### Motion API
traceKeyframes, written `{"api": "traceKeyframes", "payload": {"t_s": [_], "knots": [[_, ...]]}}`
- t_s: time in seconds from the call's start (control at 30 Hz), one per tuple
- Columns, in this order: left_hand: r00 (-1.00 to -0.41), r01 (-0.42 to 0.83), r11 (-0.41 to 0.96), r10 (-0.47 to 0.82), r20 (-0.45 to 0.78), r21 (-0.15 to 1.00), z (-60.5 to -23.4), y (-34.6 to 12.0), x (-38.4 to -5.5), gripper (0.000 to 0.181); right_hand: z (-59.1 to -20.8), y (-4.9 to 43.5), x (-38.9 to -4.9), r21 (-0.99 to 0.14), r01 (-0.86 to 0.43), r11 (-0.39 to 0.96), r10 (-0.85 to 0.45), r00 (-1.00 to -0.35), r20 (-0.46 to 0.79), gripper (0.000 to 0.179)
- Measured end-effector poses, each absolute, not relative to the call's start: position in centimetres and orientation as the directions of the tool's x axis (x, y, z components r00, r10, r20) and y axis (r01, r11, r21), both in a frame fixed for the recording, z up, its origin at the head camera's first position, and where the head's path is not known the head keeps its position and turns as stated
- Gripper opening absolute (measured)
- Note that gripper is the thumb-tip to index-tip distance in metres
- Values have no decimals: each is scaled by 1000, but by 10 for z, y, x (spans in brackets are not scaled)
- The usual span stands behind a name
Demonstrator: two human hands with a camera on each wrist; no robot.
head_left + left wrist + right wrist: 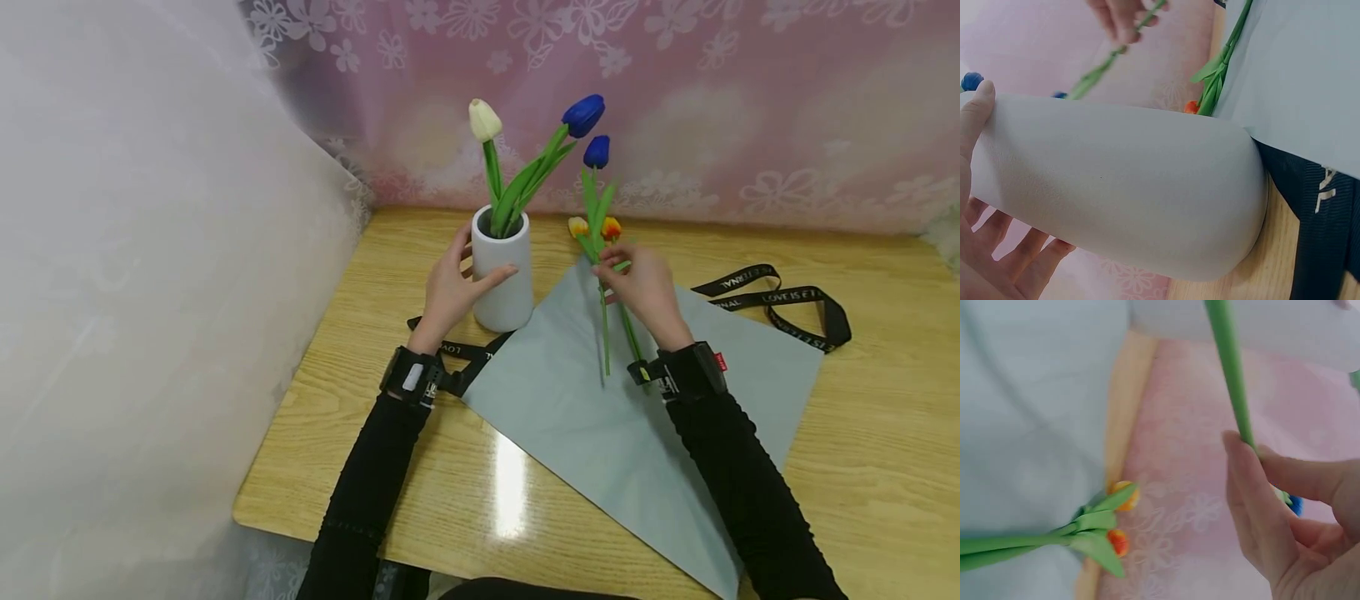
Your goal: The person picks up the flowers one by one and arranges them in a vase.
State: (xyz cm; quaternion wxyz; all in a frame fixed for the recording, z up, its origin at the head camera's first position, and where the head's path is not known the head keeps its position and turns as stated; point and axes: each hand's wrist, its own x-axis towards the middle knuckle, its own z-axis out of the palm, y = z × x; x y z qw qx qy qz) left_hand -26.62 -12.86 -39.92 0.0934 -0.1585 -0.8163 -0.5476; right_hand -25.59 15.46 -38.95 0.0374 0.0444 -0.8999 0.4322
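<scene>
My left hand [450, 292] holds a white vase [504, 287] by its side, thumb in front and fingers round the far side. A cream tulip [484, 122] and a blue tulip [583, 116] stand in the vase and lean apart. To the right, my right hand [643, 287] pinches the green stem of another blue tulip [597, 152], which is upright above the paper with its stem end pointing down. In the right wrist view, thumb and fingertips grip that stem [1230, 369]. A yellow tulip [1125, 495] and an orange-red tulip [1118, 542] lie beneath.
Grey-green wrapping paper [600, 442] covers the middle of the wooden table [322, 450]. Black lettered ribbon [832, 321] curls out at its right, and more ribbon [468, 354] lies by the vase's base. A pink floral curtain [712, 108] hangs behind the table.
</scene>
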Motion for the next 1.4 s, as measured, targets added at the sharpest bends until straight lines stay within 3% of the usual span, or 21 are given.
{"api": "traceKeyframes", "payload": {"t_s": [0.37, 0.73, 1.1, 1.4], "knots": [[-938, 346, 358, 140, 316, 868, -400, -132, -266, 83, -367, 141, -243, -820, -330, 467, 122, -895, 429, 29], [-937, 349, 366, 134, 323, 862, -399, -133, -268, 83, -346, 132, -237, -769, -553, 321, 191, -758, 624, 27], [-934, 358, 361, 149, 326, 861, -399, -131, -267, 82, -293, 106, -208, -681, -722, 127, 249, -641, 726, 20], [-932, 363, 371, 153, 329, 855, -399, -130, -267, 83, -261, 88, -223, -570, -822, -13, 350, -538, 767, 19]]}}
